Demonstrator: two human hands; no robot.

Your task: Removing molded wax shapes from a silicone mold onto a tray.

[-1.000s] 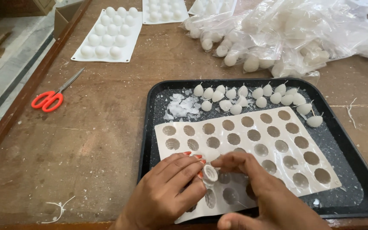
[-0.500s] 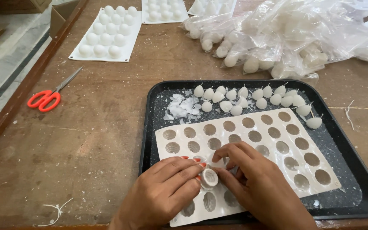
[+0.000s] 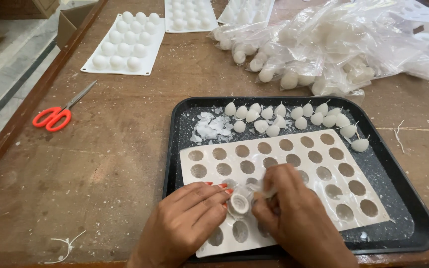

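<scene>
In the head view, a white silicone mould (image 3: 294, 168) with rows of round cavities is laid flat inside a black tray (image 3: 403, 198) on a worn wooden table (image 3: 110, 149). At the mould's near edge, one cavity is pinched up between both hands, and a small white candle (image 3: 239, 203) is seen bulging out of it. The left hand (image 3: 184, 226) is curled, its fingertips pressed against the candle and the mould from the left; the right hand (image 3: 294, 218) is closed on the same spot from the right, thumb and fingers squeezing the mould. Along the far side of the tray, a row of loose candles (image 3: 284, 116) with short wicks is gathered beside a heap of wax flakes (image 3: 212, 128). Further off on the table, filled moulds (image 3: 125, 42), clear bags of candles (image 3: 333, 44) and red-handled scissors (image 3: 55, 116) are seen.
</scene>
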